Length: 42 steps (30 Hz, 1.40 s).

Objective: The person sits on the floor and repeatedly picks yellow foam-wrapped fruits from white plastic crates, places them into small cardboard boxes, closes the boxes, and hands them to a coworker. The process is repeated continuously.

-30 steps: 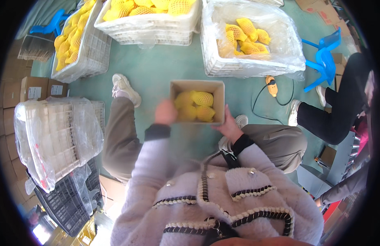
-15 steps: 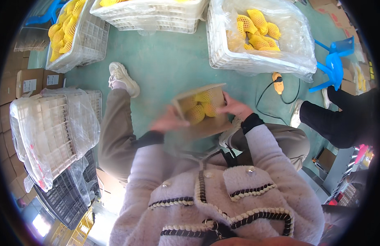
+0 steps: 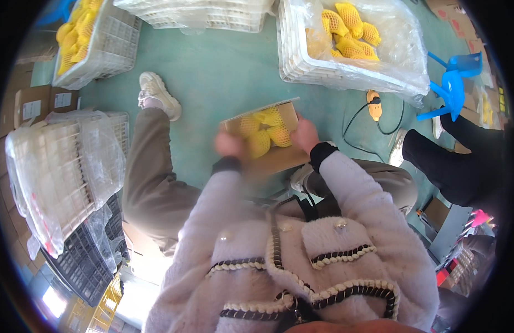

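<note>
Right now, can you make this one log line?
left hand: at box, left edge; right hand: holds right edge; box: open, yellow nets inside

Plain tan on the cardboard box (image 3: 282,160), yellow diamond mesh on the foam net sleeves (image 3: 260,143). Pale lilac on the fuzzy jacket (image 3: 354,191), black-and-cream braid pattern along its trim (image 3: 344,258), solid black at the cuffs (image 3: 323,154). Grey-brown on the trousers (image 3: 149,177), teal-green on the floor (image 3: 204,77). White lattice on the plastic crate (image 3: 108,58), blue on the plastic seat (image 3: 453,90), yellow-orange on the power socket (image 3: 374,106).
</note>
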{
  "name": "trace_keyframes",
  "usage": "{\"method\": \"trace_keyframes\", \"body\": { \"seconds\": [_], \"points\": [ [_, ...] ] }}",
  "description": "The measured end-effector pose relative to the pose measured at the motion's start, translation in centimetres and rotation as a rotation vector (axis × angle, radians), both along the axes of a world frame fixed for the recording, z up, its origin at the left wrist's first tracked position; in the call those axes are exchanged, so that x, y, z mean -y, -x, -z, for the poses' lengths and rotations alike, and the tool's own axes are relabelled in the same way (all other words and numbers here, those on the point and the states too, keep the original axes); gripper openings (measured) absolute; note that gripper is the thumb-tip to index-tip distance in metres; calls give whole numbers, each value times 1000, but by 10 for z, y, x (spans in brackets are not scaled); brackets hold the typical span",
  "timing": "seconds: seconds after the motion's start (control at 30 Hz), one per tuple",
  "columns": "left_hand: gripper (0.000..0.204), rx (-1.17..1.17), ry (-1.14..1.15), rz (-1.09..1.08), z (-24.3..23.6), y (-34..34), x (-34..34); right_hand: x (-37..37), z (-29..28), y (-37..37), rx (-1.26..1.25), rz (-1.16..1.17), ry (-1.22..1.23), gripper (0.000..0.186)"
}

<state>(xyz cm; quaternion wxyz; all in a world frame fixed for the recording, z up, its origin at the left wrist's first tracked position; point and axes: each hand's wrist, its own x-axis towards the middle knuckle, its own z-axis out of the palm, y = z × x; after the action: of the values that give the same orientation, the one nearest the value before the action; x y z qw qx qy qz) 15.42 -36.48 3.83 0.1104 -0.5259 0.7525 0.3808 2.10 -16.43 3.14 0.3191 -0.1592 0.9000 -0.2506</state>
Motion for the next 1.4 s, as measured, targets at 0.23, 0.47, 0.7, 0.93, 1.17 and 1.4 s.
{"method": "trace_keyframes", "body": {
  "seconds": [0.23, 0.47, 0.7, 0.93, 1.17, 1.4],
  "points": [
    [60, -468, -817, -314, 68, -68, -18, -5, -24, 77, 234, -306, 124, 74],
    [55, -732, -259, -141, -43, -31, 86, -58, -37, -33, 228, 1372, 887, 62],
    [58, -639, -272, 718, -63, 34, -3, 5, -16, -47, -355, 930, 662, 35],
    [51, -612, 108, 906, -34, 4, -18, 43, -23, -13, -587, 373, 48, 33],
    [52, -390, 451, 1192, -11, 1, -22, 44, -6, 4, -521, 133, -29, 36],
    [99, -298, 290, 238, 1, -32, -38, 40, -20, 7, -411, 171, -26, 42]
  ]
}}
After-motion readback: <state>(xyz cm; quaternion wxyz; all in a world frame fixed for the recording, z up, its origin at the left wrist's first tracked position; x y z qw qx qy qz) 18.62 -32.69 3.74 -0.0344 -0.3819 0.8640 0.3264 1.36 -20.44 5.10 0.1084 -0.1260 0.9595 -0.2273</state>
